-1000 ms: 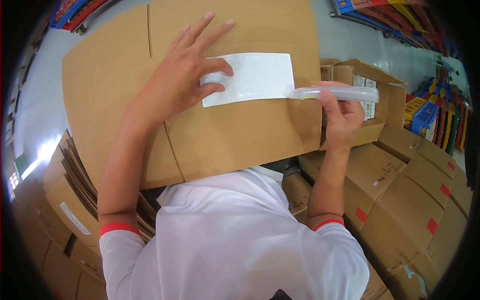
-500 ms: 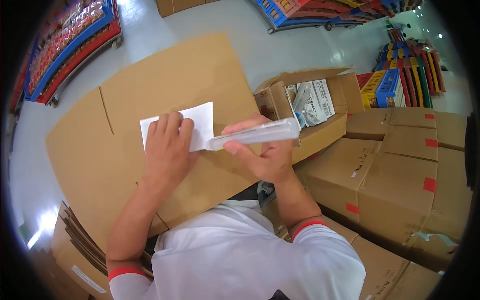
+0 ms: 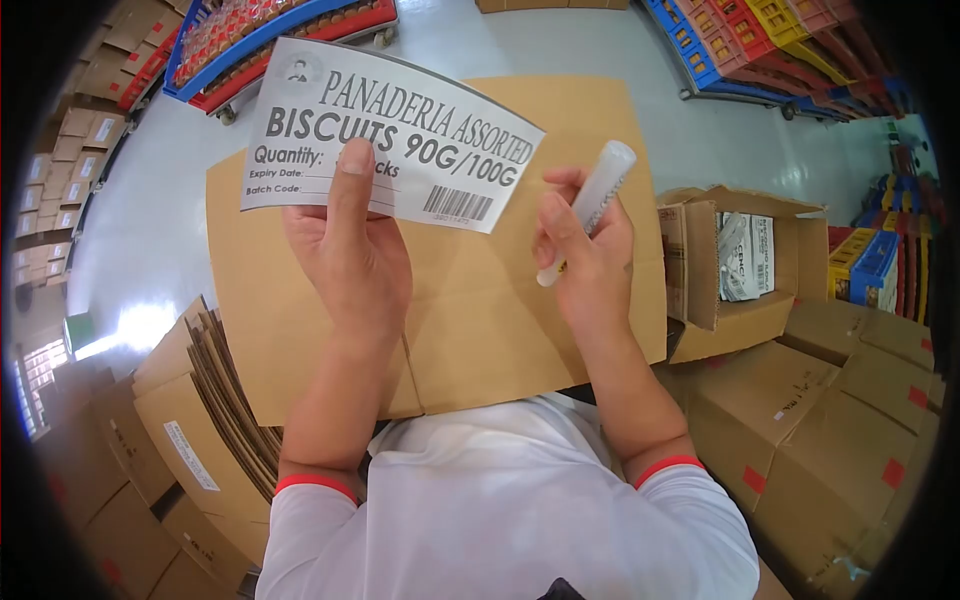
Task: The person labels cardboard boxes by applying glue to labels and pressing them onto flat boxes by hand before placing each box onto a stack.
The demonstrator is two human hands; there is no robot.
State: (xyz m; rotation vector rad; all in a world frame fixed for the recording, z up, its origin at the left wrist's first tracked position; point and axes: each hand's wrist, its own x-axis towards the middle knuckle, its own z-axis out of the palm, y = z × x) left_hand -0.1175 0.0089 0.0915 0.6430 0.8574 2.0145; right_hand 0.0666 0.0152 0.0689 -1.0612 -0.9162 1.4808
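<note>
My left hand (image 3: 355, 265) holds up a printed white label (image 3: 420, 150) by its lower edge, thumb in front and fingers hidden behind. The label reads "Panaderia Assorted Biscuits 90G/100G" and has a barcode at its lower right. To the right, my right hand (image 3: 597, 265) is closed around a slim, translucent plastic glue tube (image 3: 612, 170), tilted with its wide end up. Both hands are above a large brown cardboard box (image 3: 480, 330) with a broad flat surface.
At the right, an open carton (image 3: 705, 285) holds printed labels (image 3: 747, 255) and clear tubes. Cartons with red tape (image 3: 800, 440) fill the lower right. Flattened cardboard (image 3: 225, 390) leans at the left. Stacked crates (image 3: 740, 50) stand behind.
My left hand has lifted the white paper off the cardboard and turned it printed side toward me. The tube's tip has left the paper, and the tube now points more upright.
</note>
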